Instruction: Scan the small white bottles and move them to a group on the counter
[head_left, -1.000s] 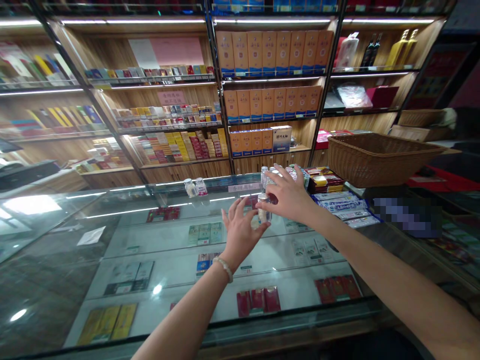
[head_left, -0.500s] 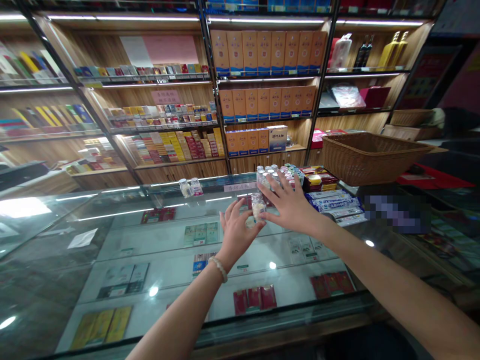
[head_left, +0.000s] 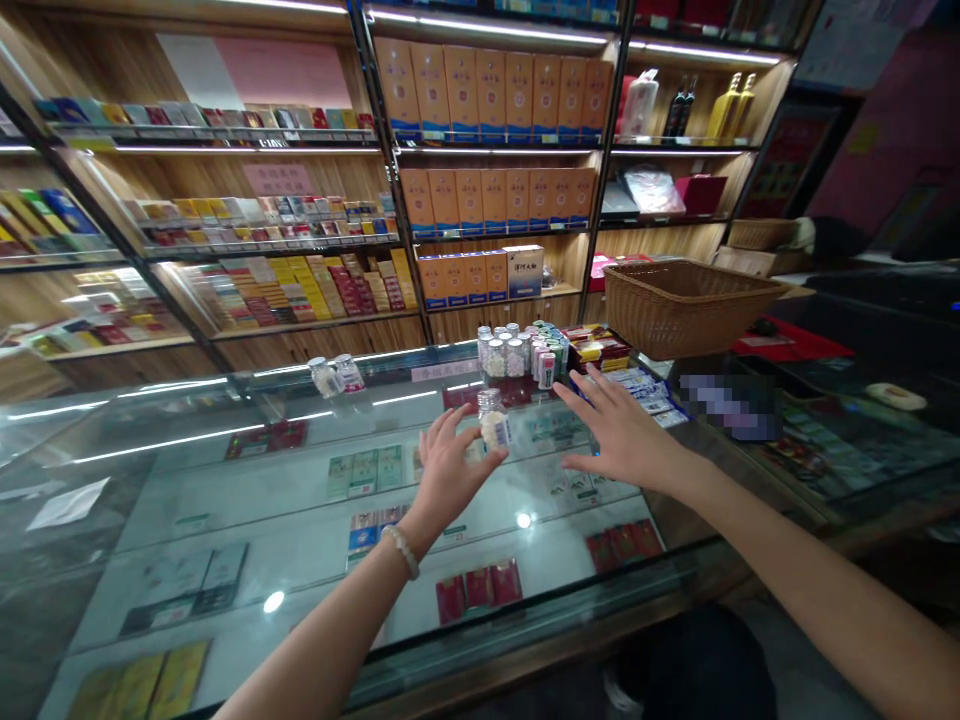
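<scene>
My left hand (head_left: 456, 455), with a beaded bracelet (head_left: 403, 550) at the wrist, grips a small clear jar (head_left: 493, 428) between thumb and fingers. Pale pieces fill the jar, and a label shows on its side. My right hand (head_left: 626, 432) holds nothing; its fingers are spread, to the right of the jar above the glass counter (head_left: 285, 625). Beyond the hands stands a cluster of similar small jars (head_left: 496, 358), beside several slim upright containers (head_left: 547, 370). Two more small jars (head_left: 336, 376) stand apart at the left, near the counter's far edge.
A wicker basket (head_left: 679, 310) stands at the counter's right, with blue-and-white packets (head_left: 641, 392) and red-yellow packs (head_left: 596, 345) before it. Cigarette packs (head_left: 478, 590) lie under the glass. Behind, shelves hold orange boxes (head_left: 491, 90) and bottles (head_left: 726, 108). White paper (head_left: 69, 503) lies left.
My right hand has moved away from the jar to the right, its fingers still spread. My left hand keeps the jar. The view has shifted, so the shelves sit further left.
</scene>
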